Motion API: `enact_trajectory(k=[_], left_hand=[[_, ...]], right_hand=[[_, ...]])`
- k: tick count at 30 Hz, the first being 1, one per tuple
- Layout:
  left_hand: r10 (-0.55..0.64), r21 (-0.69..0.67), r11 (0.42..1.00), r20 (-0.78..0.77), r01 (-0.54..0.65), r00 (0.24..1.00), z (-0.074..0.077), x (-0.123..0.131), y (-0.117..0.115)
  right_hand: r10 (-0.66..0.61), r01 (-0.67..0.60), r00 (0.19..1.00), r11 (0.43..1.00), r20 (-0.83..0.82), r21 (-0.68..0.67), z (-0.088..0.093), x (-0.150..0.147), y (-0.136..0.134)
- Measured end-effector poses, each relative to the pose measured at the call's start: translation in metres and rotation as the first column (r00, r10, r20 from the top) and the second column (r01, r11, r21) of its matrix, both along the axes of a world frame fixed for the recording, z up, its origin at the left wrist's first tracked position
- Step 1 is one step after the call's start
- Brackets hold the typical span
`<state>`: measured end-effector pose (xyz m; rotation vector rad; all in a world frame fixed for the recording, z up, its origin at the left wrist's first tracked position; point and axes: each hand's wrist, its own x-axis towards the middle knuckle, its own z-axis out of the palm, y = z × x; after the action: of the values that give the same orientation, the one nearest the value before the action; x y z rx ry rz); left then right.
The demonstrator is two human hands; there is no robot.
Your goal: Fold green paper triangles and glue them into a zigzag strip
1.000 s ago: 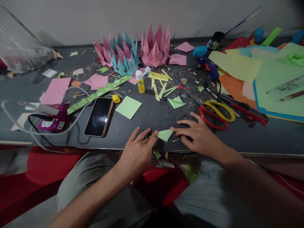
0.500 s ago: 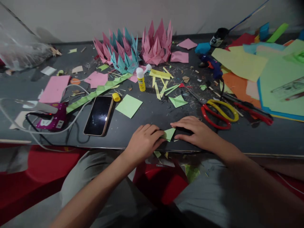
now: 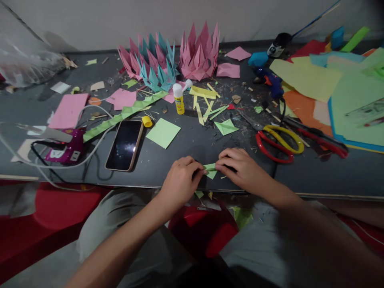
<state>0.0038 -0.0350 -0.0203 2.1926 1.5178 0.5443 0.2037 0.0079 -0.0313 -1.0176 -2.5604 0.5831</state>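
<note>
A small folded piece of light green paper [image 3: 210, 171] lies at the near edge of the dark table [image 3: 192, 148]. My left hand [image 3: 179, 181] pinches its left side with curled fingers. My right hand [image 3: 240, 169] pinches its right side, fingers bent over the fold. Both hands meet over the paper just above the table's front edge. Behind them lie a green paper square [image 3: 163, 133] and a folded green triangle [image 3: 225, 127].
A phone [image 3: 124, 145] lies left of the hands. Red and yellow scissors [image 3: 277, 142], a glue bottle [image 3: 179, 99], a blue glue gun [image 3: 268, 82], pink and teal paper crowns [image 3: 174, 60], coloured paper sheets [image 3: 336, 88] at right, and a purple device with cables [image 3: 67, 150] crowd the table.
Both hands have gone from lying flat with spread fingers beside the green paper to curled pinches on it. The paper is now folded smaller between them.
</note>
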Motion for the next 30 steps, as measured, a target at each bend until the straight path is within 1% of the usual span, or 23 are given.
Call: enact_trajectory(k=[2,5,7,11,15,18,20,24,28,30], left_hand=[[0.029,-0.046,0.999,0.022,-0.028,0.999,0.002,0.001,0.002],[0.052,-0.062,0.997,0.015,-0.051,0.999,0.002,0.002,0.003],[0.063,-0.055,0.996,-0.008,-0.063,0.998,0.002,0.004,0.004],[0.074,-0.057,0.995,-0.043,-0.077,0.996,0.002,0.006,0.004],[0.091,-0.063,0.993,-0.084,-0.096,0.992,0.003,0.008,0.004],[0.104,-0.055,0.992,-0.116,-0.111,0.988,0.004,0.007,0.005],[0.108,-0.054,0.992,-0.128,-0.116,0.986,0.005,0.007,0.006],[0.054,-0.079,0.995,-0.123,-0.064,0.991,0.010,0.005,0.009],[0.041,-0.116,0.992,-0.109,-0.053,0.993,0.012,0.000,0.013],[-0.004,-0.115,0.993,-0.119,-0.010,0.993,0.012,-0.004,0.014]], right_hand=[[-0.031,0.031,0.999,0.999,0.012,-0.022,0.001,-0.002,-0.001],[-0.053,0.054,0.997,0.998,0.052,-0.016,0.002,-0.004,-0.003],[-0.073,0.071,0.993,0.997,0.088,0.025,0.000,-0.006,-0.004],[-0.113,0.089,0.982,0.984,0.154,0.151,-0.002,-0.013,-0.008],[-0.196,0.135,0.954,0.957,0.228,0.257,0.001,-0.022,-0.014],[-0.247,0.163,0.930,0.941,0.272,0.296,0.003,-0.024,-0.015],[-0.244,0.170,0.931,0.948,0.270,0.270,0.003,-0.021,-0.013],[-0.204,0.174,0.952,0.974,0.229,0.145,0.004,-0.012,-0.007],[-0.181,0.190,0.967,0.981,0.182,-0.037,0.008,-0.003,0.002],[-0.145,0.165,0.980,0.975,0.135,-0.149,0.010,0.003,0.008]])
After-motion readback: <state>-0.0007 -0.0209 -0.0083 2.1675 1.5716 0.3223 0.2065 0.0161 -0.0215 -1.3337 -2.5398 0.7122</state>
